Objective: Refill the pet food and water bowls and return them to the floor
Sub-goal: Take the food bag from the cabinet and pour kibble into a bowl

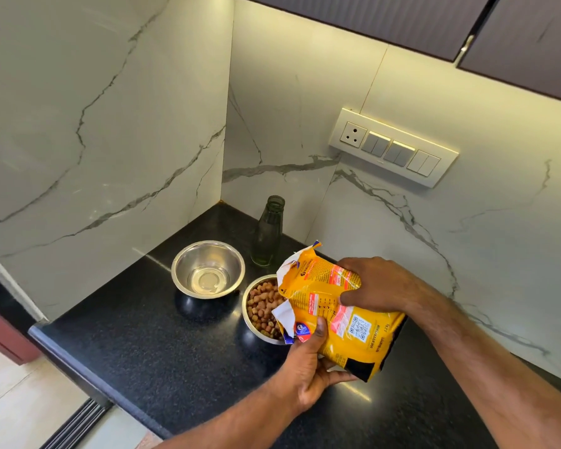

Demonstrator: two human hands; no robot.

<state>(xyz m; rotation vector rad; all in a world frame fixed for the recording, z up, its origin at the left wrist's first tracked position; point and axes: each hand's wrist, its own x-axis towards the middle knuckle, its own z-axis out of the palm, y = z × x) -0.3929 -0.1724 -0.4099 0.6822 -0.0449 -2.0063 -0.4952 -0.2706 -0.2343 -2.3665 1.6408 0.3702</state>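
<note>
Gripping the yellow food bag (340, 315) from below and above, the left hand (308, 371) and right hand (379, 286) tilt its torn mouth over the kibble-filled bowl (259, 309) on the black worktop (143, 345). Just beside it sit a steel bowl (208, 268) (holding a little water) and an uncapped glass bottle (268, 236).

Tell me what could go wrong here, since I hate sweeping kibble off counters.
The yellow food bag, held by the left hand and right hand, has a ragged torn mouth over the food bowl; kibble may spill past the rim. The open glass bottle stands close behind, so a bump might topple it.
</note>
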